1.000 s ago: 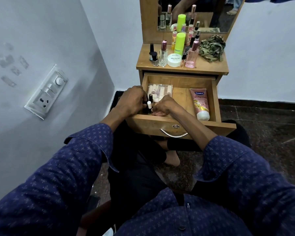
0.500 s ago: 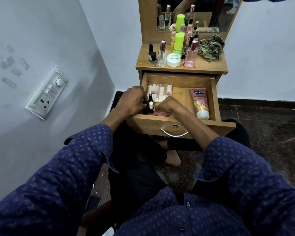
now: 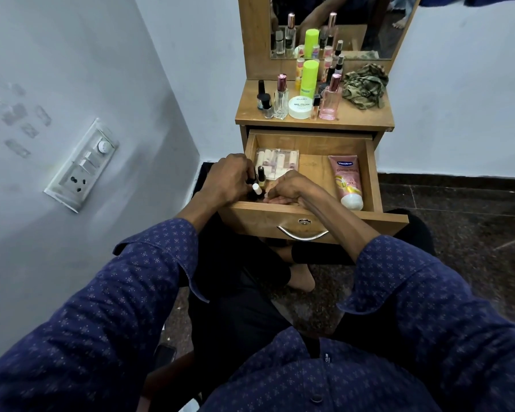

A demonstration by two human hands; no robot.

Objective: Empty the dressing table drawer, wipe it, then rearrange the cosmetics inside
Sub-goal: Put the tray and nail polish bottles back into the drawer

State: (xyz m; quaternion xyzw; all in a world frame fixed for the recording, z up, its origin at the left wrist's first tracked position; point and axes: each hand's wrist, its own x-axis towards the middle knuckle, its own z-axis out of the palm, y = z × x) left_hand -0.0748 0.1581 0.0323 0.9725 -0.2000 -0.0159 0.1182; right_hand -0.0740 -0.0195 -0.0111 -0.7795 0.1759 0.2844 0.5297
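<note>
The wooden drawer (image 3: 309, 147) of the dressing table stands pulled out. In its front left corner my left hand (image 3: 228, 181) curls around small nail polish bottles (image 3: 260, 177), one with a black cap and one with a white cap. My right hand (image 3: 289, 188) rests just to their right, fingers bent down on the drawer floor; what they touch is hidden. A clear plastic case (image 3: 277, 163) of pale items lies at the back left. A pink lotion tube (image 3: 348, 181) lies along the right side.
On the tabletop (image 3: 366, 118) stand several bottles, a lime green can (image 3: 308, 80), a white nail polish remover jar (image 3: 300, 107) and a crumpled camouflage cloth (image 3: 364, 86). A mirror rises behind. A wall with a switch plate (image 3: 82, 166) is close on the left.
Both hands stay in the drawer's front left corner. The white-capped bottle has shifted slightly between them, and my right hand has lowered a little.
</note>
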